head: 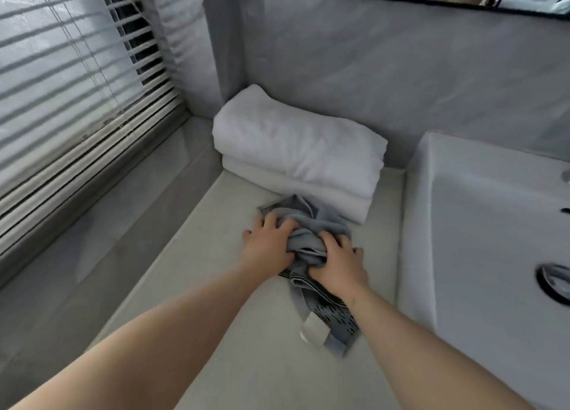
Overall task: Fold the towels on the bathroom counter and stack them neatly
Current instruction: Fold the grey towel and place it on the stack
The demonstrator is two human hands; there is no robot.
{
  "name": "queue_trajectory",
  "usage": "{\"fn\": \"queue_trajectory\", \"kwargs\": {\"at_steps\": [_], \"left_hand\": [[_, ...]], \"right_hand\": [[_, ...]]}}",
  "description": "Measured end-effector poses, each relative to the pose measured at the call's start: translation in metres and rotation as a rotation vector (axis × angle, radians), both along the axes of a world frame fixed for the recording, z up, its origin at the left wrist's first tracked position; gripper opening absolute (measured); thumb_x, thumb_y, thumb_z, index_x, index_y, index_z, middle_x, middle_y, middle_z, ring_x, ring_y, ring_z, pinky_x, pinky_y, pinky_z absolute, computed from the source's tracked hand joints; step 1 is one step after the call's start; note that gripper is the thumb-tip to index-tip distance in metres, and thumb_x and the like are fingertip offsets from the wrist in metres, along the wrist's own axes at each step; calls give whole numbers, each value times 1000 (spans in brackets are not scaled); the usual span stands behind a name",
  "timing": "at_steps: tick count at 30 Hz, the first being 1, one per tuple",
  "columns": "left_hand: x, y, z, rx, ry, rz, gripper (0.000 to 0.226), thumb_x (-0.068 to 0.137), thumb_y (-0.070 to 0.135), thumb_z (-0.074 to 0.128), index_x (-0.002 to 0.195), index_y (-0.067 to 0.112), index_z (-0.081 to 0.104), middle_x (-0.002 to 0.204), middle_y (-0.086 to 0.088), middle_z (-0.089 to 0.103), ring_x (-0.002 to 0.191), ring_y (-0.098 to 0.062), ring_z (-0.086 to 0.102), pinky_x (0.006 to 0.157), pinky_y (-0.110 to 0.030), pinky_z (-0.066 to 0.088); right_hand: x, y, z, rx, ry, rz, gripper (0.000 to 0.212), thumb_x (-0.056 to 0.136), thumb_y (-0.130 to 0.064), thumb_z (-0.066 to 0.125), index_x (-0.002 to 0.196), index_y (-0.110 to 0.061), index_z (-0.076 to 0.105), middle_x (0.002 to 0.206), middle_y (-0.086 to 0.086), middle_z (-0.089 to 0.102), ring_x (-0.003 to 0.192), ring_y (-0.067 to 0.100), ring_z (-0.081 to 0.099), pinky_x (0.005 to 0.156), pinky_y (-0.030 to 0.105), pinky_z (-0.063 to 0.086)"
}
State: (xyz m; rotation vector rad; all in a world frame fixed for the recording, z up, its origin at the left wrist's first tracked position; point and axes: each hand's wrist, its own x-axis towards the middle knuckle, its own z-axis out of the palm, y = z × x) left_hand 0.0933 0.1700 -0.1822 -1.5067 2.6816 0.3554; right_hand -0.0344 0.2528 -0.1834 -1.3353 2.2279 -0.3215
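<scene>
Crumpled grey cloth towel with dark patterned band [311, 224] lay on pale stone bench [200, 348], just in front of stack of two folded white towels [296, 150] in back corner. Left hand [266, 244] and right hand [337, 263] side by side, fingers [273, 223] of both clenched into bunched grey fabric. White rectangular sink [462, 224] at right.

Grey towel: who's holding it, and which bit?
Both hands hold the grey towel by its bunched-up middle, the left hand on the bunch's left side and the right hand on its right. The patterned end lies loose on the counter.
</scene>
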Motion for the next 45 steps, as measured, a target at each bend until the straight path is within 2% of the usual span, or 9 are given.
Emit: {"fn": "queue_trajectory", "kwargs": {"at_steps": [9,16,21,29,33,36,40,42,45], "left_hand": [[10,64,-5,-52,11,103,48,84,39,58,127,28,41,135,-4,32,119,-30,34,95,-41,35],[8,175,-7,-71,54,320,47,83,37,58,127,27,44,130,-4,37,116,-28,39,91,-37,36],[8,235,3,40,95,428,46,81,29,57,124,30,44,128,-2,38,116,-27,37,90,-35,39],[-24,308,29,187,388,524,46,82,13,56,126,24,51,121,-7,43,106,-28,50,82,-29,43],[-51,352,42,171,554,547,44,81,6,59,123,18,55,105,-3,42,97,-29,53,79,-29,42],[-70,390,52,181,673,565,44,79,2,59,120,17,57,105,-5,46,96,-29,55,83,-31,45],[-91,433,66,178,765,536,41,81,5,54,120,20,58,110,-11,56,97,-30,57,84,-38,49],[-102,450,75,192,831,513,37,82,8,53,114,26,58,107,-12,59,90,-30,59,78,-38,51],[-128,470,92,187,895,491,29,80,20,54,103,38,54,105,-7,62,91,-26,61,83,-43,52]], "right_hand": [[3,49,1,-28,-77,77,53,84,-36,59,131,-31,36,141,3,28,118,33,35,91,40,41],[-8,127,-3,-25,-64,301,51,83,-34,58,129,-30,37,139,6,29,116,37,39,98,41,40],[-15,181,-4,-25,-55,407,54,82,-32,59,131,-30,37,139,5,30,123,34,37,96,38,41],[-55,253,13,-169,-164,327,52,79,-27,60,129,-30,48,125,5,49,116,27,48,91,33,45],[-75,301,25,-325,-246,238,44,76,-23,61,120,-26,57,117,6,55,109,25,52,86,31,44],[-90,342,32,-380,-280,207,40,76,-22,61,116,-27,58,116,6,56,106,25,54,83,30,44],[-116,382,47,-396,-345,228,39,81,-22,61,119,-31,56,116,1,57,106,21,57,87,31,46],[-129,398,59,-409,-368,225,41,84,-22,61,124,-29,54,118,-4,55,110,17,54,90,29,43],[-155,421,78,-476,-454,196,40,85,-21,62,124,-28,55,121,-5,60,112,14,56,96,31,44]]}}
